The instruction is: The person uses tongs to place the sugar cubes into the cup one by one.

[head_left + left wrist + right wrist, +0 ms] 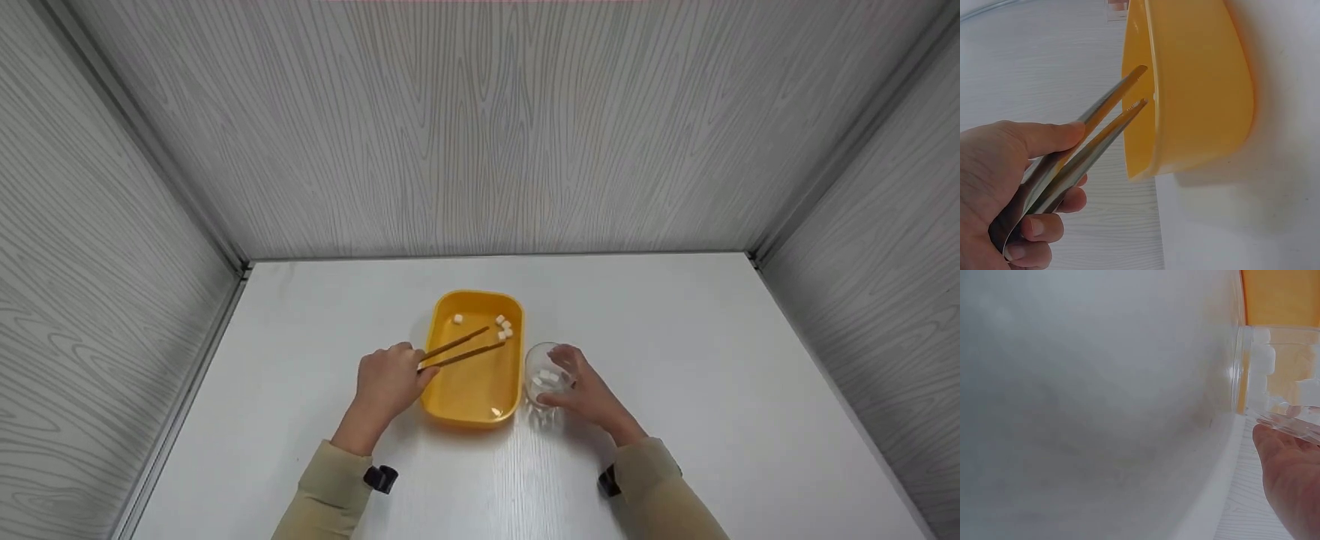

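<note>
In the head view my left hand (386, 379) grips a pair of metal tongs (1092, 149) beside the yellow tray (476, 401). The tongs' arms stand apart and reach over the tray's left rim, with nothing between their tips. Near those tips several small white cubes (507, 325) lie clustered at the tray's right side, while a single white cube (458, 319) sits toward its far left. My right hand (596, 394) holds a clear glass (536, 361) close against the tray's right side, fingers and thumb around it. White cubes (1262, 360) show through the glass wall.
Everything stands on a white table (675, 337). A grey wood-grain panel (495, 150) rises behind it, with a left side panel (97, 262) and a right side panel (877, 262). A small white bit (496, 412) shows at the tray's near end.
</note>
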{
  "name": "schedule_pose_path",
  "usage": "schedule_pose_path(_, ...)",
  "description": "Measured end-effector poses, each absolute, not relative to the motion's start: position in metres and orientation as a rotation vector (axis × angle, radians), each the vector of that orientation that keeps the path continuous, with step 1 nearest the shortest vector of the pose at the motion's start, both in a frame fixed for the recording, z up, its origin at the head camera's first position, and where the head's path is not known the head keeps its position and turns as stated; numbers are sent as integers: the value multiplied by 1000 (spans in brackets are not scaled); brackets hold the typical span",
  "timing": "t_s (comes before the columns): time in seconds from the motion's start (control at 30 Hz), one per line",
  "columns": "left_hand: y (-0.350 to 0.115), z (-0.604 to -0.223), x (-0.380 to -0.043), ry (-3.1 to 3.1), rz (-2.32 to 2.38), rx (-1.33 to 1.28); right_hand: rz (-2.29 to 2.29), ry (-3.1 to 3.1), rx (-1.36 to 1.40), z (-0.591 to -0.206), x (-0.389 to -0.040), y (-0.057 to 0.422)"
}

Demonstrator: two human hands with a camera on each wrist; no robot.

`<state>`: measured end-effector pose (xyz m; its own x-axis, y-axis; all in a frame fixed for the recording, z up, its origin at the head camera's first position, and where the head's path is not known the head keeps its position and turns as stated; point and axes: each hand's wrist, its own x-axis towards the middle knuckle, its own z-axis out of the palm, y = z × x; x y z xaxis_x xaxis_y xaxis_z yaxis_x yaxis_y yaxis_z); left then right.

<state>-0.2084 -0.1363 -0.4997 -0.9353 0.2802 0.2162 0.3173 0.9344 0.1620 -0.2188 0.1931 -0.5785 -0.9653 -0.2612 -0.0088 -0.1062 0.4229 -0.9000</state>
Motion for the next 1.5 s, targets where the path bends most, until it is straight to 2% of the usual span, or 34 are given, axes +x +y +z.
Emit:
schedule_pose_path(1.23,-110,-500,-236,-3045,-85,-477,-1585,2518,-364,-584,-222,196)
schedule_pose_path(1.5,-112,-502,-234,-2960,-144,-532,-1626,2459,-371,-557,-209,190)
